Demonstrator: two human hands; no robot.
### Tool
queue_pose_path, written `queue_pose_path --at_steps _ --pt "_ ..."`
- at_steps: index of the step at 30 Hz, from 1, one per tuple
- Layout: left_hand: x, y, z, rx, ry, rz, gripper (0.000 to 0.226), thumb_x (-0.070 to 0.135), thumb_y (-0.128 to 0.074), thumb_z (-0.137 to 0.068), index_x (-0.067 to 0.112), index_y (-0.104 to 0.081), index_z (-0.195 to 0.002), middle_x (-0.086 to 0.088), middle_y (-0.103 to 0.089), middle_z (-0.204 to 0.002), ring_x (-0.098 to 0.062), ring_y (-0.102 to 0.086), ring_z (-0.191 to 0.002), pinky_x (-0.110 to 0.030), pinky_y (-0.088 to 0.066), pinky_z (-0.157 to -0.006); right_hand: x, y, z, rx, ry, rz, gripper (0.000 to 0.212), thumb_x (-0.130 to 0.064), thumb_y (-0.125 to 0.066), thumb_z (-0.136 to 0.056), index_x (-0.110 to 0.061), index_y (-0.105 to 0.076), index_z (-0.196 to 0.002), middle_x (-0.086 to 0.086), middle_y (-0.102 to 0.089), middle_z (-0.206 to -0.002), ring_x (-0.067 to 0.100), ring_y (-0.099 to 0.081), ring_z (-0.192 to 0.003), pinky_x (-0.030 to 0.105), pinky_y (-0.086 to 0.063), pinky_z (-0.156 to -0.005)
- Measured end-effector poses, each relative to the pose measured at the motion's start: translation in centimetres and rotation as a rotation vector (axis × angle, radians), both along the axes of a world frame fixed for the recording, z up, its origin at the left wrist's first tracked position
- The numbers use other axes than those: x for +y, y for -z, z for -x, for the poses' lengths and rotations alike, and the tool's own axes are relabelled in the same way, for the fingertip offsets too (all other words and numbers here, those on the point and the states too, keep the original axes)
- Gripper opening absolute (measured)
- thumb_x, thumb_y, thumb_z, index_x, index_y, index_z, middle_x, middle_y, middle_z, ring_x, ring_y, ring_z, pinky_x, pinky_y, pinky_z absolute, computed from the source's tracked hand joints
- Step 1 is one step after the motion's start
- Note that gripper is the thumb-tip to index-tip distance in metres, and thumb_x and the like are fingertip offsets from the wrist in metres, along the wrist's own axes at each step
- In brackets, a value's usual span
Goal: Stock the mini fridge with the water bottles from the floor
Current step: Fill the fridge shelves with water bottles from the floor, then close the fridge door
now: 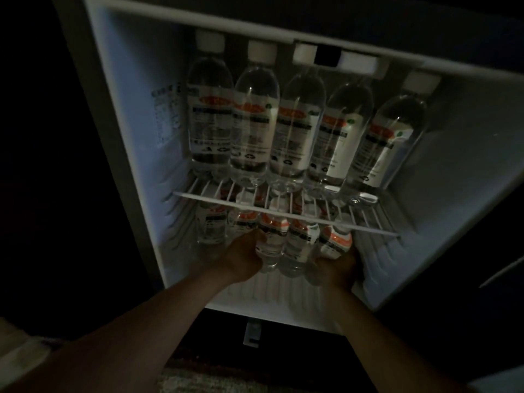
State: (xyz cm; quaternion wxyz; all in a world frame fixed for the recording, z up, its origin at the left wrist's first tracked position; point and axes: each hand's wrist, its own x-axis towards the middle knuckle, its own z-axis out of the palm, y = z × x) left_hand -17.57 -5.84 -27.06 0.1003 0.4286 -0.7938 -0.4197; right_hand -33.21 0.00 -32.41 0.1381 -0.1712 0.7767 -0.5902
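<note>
The open mini fridge [136,114] has white walls and a wire shelf [283,215] across its middle. Several clear water bottles [255,123] with white caps and red-and-white labels stand in a row on that shelf. Below it stand more water bottles [211,225] at the back left. Three bottles [299,241] sit side by side at the front of the lower level, held between my hands. My left hand [243,255] presses the leftmost one and my right hand [338,269] cups the rightmost one.
The room is dark. The fridge's bottom lip [272,310] runs just under my forearms. A small white bracket [251,333] sits below the fridge front. Patterned carpet [204,378] shows between my arms. The fridge's right wall [453,177] stands close to the rightmost upper bottle.
</note>
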Motion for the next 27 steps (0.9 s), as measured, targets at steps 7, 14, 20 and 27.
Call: queue_pose_path --at_steps 7,14,20,27 --pt "1.6 -1.1 -0.5 -0.066 0.089 -0.073 0.05 0.003 -0.042 -0.094 0.011 -0.031 -0.142 -0.008 -0.034 -0.151 -0.021 -0.037 -0.136 -0.019 -0.033 -0.101 -0.3 1.1 1.4 0.02 -0.049 -0.148 0.053 0.005 -0.068 -0.073 0.005 -0.051 -0.123 0.025 -0.058 -0.122 0.036 -0.057 -0.113 0.037 -0.047 -0.094" --pt "4.4 -3.9 -2.1 -0.185 0.116 0.03 0.053 0.003 -0.044 -0.092 0.013 -0.032 -0.142 -0.008 -0.04 -0.147 -0.02 -0.045 -0.129 -0.012 -0.031 -0.07 4.6 -1.1 -2.4 0.139 -0.284 -0.308 0.062 -0.011 -0.073 -0.067 -0.008 -0.051 -0.125 0.012 -0.059 -0.125 0.027 -0.057 -0.115 0.024 -0.044 -0.083" --pt "10.6 -11.8 -3.4 -0.002 0.286 0.037 0.04 0.008 -0.053 -0.091 0.009 -0.047 -0.13 0.002 -0.054 -0.121 -0.011 -0.053 -0.109 -0.001 -0.041 -0.07 13.5 -10.5 -6.7 0.26 -0.484 -0.358 0.058 -0.01 -0.063 -0.077 -0.015 -0.044 -0.131 0.007 -0.055 -0.129 0.023 -0.055 -0.116 0.019 -0.042 -0.083" --pt "20.0 -22.3 -1.1 -0.079 0.366 0.349 0.026 0.012 -0.047 -0.09 0.015 -0.057 -0.113 -0.013 -0.061 -0.12 -0.026 -0.06 -0.103 -0.029 -0.047 -0.082 25.3 -25.3 -7.1 0.473 -0.577 -0.291 0.045 -0.008 -0.06 -0.084 -0.013 -0.047 -0.126 0.01 -0.054 -0.127 0.021 -0.053 -0.117 0.021 -0.041 -0.092"
